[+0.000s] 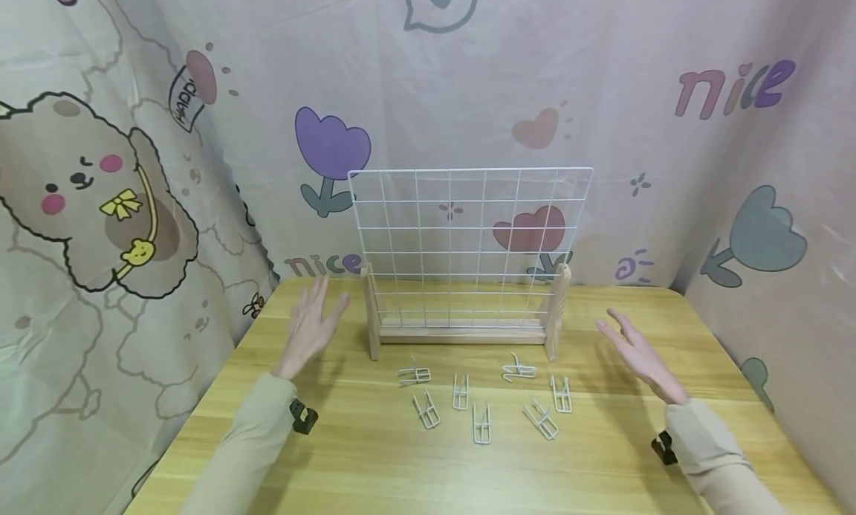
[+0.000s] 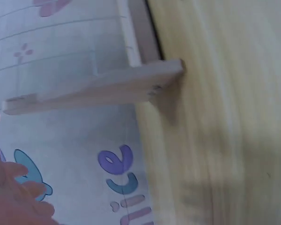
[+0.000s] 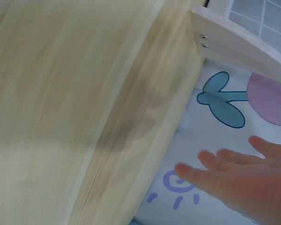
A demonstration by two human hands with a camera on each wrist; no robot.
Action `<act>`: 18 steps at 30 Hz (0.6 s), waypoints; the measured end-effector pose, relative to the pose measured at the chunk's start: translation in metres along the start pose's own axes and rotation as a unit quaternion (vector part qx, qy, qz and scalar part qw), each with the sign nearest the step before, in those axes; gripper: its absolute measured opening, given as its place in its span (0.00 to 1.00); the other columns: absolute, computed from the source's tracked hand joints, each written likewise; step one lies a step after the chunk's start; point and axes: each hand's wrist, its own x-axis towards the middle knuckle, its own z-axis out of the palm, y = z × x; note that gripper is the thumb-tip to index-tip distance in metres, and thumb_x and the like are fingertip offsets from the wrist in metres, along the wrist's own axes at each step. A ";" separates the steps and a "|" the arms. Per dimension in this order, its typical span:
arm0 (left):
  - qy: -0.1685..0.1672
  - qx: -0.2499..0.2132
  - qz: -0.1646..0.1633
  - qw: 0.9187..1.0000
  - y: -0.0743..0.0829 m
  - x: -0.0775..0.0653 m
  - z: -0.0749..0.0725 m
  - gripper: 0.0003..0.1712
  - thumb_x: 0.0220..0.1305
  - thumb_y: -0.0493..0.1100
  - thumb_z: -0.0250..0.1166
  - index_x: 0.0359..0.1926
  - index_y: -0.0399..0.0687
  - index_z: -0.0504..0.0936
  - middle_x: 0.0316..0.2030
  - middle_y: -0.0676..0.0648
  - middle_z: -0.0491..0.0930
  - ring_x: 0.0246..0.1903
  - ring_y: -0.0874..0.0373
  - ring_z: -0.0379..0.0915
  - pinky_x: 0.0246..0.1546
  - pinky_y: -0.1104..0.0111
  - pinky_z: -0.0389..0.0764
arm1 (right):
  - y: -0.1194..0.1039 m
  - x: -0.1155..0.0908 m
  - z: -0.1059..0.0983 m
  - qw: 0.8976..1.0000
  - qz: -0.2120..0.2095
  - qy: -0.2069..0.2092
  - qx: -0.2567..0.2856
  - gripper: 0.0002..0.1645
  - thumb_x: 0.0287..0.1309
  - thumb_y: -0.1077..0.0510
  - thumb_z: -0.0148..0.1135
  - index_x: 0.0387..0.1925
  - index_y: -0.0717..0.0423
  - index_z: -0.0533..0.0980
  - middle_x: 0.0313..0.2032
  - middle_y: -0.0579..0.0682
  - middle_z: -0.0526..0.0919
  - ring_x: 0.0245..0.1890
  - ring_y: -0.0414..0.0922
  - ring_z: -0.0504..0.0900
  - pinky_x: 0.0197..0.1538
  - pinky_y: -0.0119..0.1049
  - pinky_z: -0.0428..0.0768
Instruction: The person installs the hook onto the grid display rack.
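Note:
A white wire grid panel point(image 1: 461, 240) stands upright in a wooden base point(image 1: 461, 337) at the back of the table. Several white wire hooks point(image 1: 481, 424) lie scattered in front of it. To the left of the stand, my left hand point(image 1: 311, 325) is held above the table, fingers extended and holding nothing. My right hand point(image 1: 638, 355) hovers to the right of the stand, its fingers also straight and nothing in it. Both wrist views show a wooden side post point(image 2: 98, 89) of the stand, with the hand apart from it.
The wood-grain table point(image 1: 374, 470) reaches back to a printed curtain point(image 1: 441, 91), which also hangs along both sides. A dark wrist camera point(image 1: 304, 417) sits at the left cuff and another dark camera point(image 1: 664, 448) at the right.

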 end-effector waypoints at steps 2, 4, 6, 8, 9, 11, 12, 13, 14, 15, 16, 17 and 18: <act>-0.006 -0.040 0.000 0.999 0.005 0.002 -0.002 0.46 0.75 0.70 0.39 0.81 0.55 0.36 0.81 0.40 0.32 0.80 0.35 0.25 0.76 0.33 0.30 | -0.002 -0.001 -0.001 1.000 0.004 -0.013 0.016 0.48 0.77 0.36 0.34 0.78 0.67 0.38 0.76 0.77 0.41 0.73 0.78 0.48 0.70 0.78 0.54; -0.012 -0.078 -0.004 0.997 0.010 0.004 -0.003 0.46 0.74 0.70 0.41 0.81 0.58 0.37 0.81 0.41 0.33 0.80 0.36 0.26 0.76 0.32 0.33 | -0.003 -0.002 -0.001 0.999 0.006 -0.025 0.035 0.46 0.77 0.37 0.34 0.77 0.68 0.42 0.75 0.77 0.48 0.72 0.76 0.54 0.69 0.75 0.60; -0.016 -0.106 -0.007 0.994 0.014 0.006 -0.003 0.45 0.74 0.70 0.42 0.81 0.60 0.38 0.81 0.42 0.34 0.81 0.38 0.29 0.76 0.32 0.37 | -0.003 -0.003 0.001 0.998 0.007 -0.037 0.050 0.45 0.78 0.38 0.35 0.76 0.69 0.46 0.73 0.77 0.54 0.69 0.73 0.61 0.68 0.70 0.67; -0.016 -0.124 -0.010 0.992 0.018 0.009 -0.003 0.45 0.74 0.70 0.44 0.81 0.60 0.40 0.82 0.42 0.37 0.81 0.38 0.34 0.76 0.32 0.40 | -0.002 -0.004 0.004 0.996 0.011 -0.052 0.072 0.43 0.78 0.40 0.38 0.75 0.69 0.50 0.70 0.76 0.61 0.63 0.67 0.71 0.64 0.62 0.76; -0.013 -0.131 -0.009 0.991 0.020 0.011 -0.002 0.45 0.74 0.69 0.44 0.81 0.59 0.41 0.81 0.42 0.39 0.80 0.38 0.36 0.77 0.33 0.42 | -0.002 -0.004 0.006 0.995 0.014 -0.059 0.082 0.42 0.78 0.40 0.39 0.74 0.70 0.52 0.68 0.76 0.64 0.60 0.64 0.75 0.62 0.57 0.80; -0.007 -0.147 -0.003 0.989 0.022 0.015 -0.001 0.43 0.75 0.66 0.46 0.81 0.55 0.44 0.81 0.42 0.43 0.80 0.39 0.41 0.79 0.38 0.46 | 0.000 -0.004 0.010 0.991 0.017 -0.082 0.104 0.41 0.77 0.43 0.43 0.72 0.73 0.53 0.62 0.75 0.69 0.53 0.56 0.80 0.55 0.49 0.85; -0.003 -0.154 -0.004 0.988 0.024 0.016 0.000 0.43 0.75 0.66 0.47 0.81 0.54 0.45 0.81 0.42 0.45 0.80 0.40 0.43 0.79 0.40 0.47 | 0.000 -0.005 0.012 0.989 0.022 -0.093 0.115 0.41 0.76 0.43 0.45 0.72 0.74 0.54 0.60 0.73 0.71 0.50 0.52 0.81 0.52 0.46 0.86; -0.001 -0.165 -0.003 0.986 0.025 0.018 0.001 0.43 0.75 0.64 0.48 0.81 0.53 0.46 0.81 0.43 0.46 0.80 0.41 0.44 0.80 0.42 0.48 | 0.001 -0.005 0.014 0.986 0.027 -0.103 0.124 0.41 0.76 0.44 0.46 0.71 0.75 0.55 0.58 0.71 0.72 0.47 0.49 0.81 0.50 0.44 0.87; 0.002 -0.174 -0.002 0.985 0.026 0.020 0.002 0.42 0.76 0.63 0.48 0.80 0.52 0.47 0.81 0.43 0.47 0.80 0.42 0.45 0.80 0.45 0.50 | 0.002 -0.006 0.016 0.984 0.031 -0.116 0.132 0.41 0.75 0.45 0.48 0.71 0.75 0.55 0.56 0.69 0.74 0.45 0.48 0.81 0.48 0.43 0.88; 0.006 -0.186 0.003 0.982 0.028 0.021 0.003 0.42 0.76 0.62 0.49 0.80 0.50 0.49 0.80 0.42 0.48 0.80 0.42 0.46 0.81 0.47 0.51 | 0.003 -0.006 0.018 0.982 0.034 -0.126 0.137 0.42 0.75 0.45 0.49 0.70 0.76 0.55 0.54 0.68 0.75 0.43 0.47 0.81 0.47 0.42 0.88; 0.008 -0.199 0.008 0.980 0.030 0.023 0.004 0.41 0.76 0.60 0.50 0.80 0.47 0.50 0.80 0.41 0.49 0.79 0.42 0.47 0.81 0.48 0.52 | 0.004 -0.007 0.020 0.980 0.035 -0.137 0.142 0.42 0.74 0.45 0.50 0.70 0.76 0.55 0.53 0.67 0.76 0.42 0.48 0.82 0.46 0.43 0.88; 0.011 -0.212 0.011 0.977 0.032 0.023 0.005 0.40 0.77 0.59 0.50 0.79 0.45 0.51 0.80 0.40 0.50 0.79 0.42 0.48 0.81 0.50 0.53 | 0.005 -0.007 0.021 0.978 0.038 -0.144 0.146 0.42 0.74 0.46 0.51 0.69 0.76 0.55 0.52 0.65 0.77 0.41 0.48 0.82 0.46 0.43 0.88; 0.013 -0.222 0.015 0.975 0.034 0.024 0.006 0.40 0.77 0.58 0.51 0.79 0.44 0.52 0.79 0.39 0.51 0.79 0.42 0.48 0.81 0.50 0.53 | 0.006 -0.008 0.023 0.977 0.036 -0.151 0.146 0.41 0.74 0.46 0.51 0.69 0.76 0.56 0.50 0.64 0.78 0.41 0.48 0.82 0.46 0.43 0.88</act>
